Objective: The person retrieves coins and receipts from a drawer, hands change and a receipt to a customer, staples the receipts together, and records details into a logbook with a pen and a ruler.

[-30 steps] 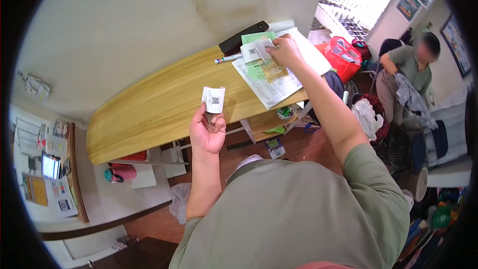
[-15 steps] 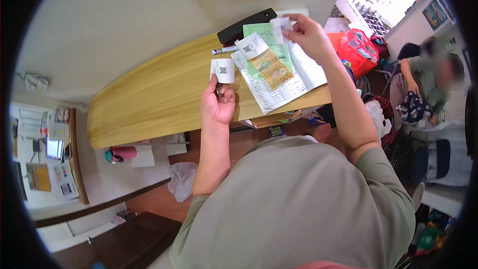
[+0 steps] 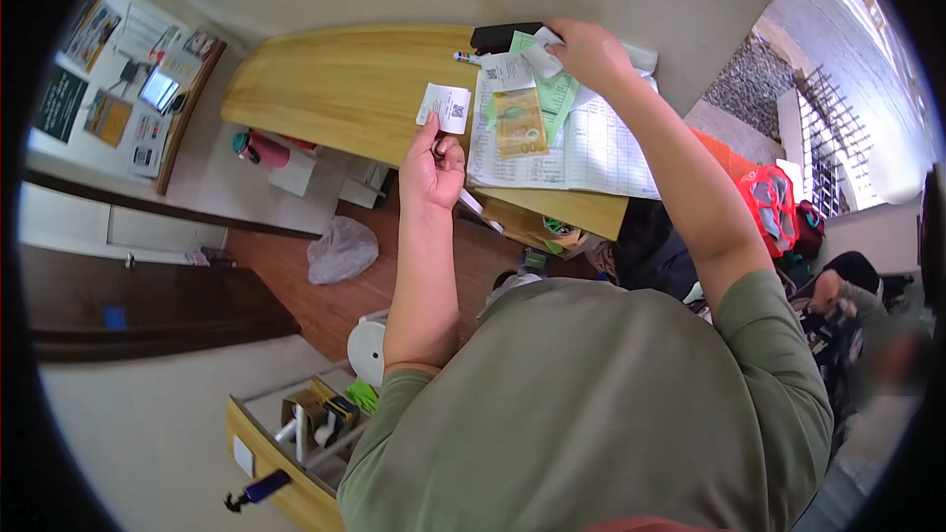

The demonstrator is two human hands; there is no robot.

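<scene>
The wooden tabletop [image 3: 335, 74] was overlaid near its right end by an open notebook [image 3: 601, 153], which was spread to the front edge. A black case [image 3: 493, 37] was set along the wall-side edge. On the notebook, a green sheet [image 3: 560, 103] was partly covered by an orange banknote [image 3: 520, 121], whose upper end was met by a QR-printed paper [image 3: 506, 72]. A curled white slip [image 3: 541, 61] was grasped above the green sheet by the right hand [image 3: 591, 54]; a printed slip [image 3: 445, 106] was pinched upright by the left hand [image 3: 434, 167], near the front edge.
</scene>
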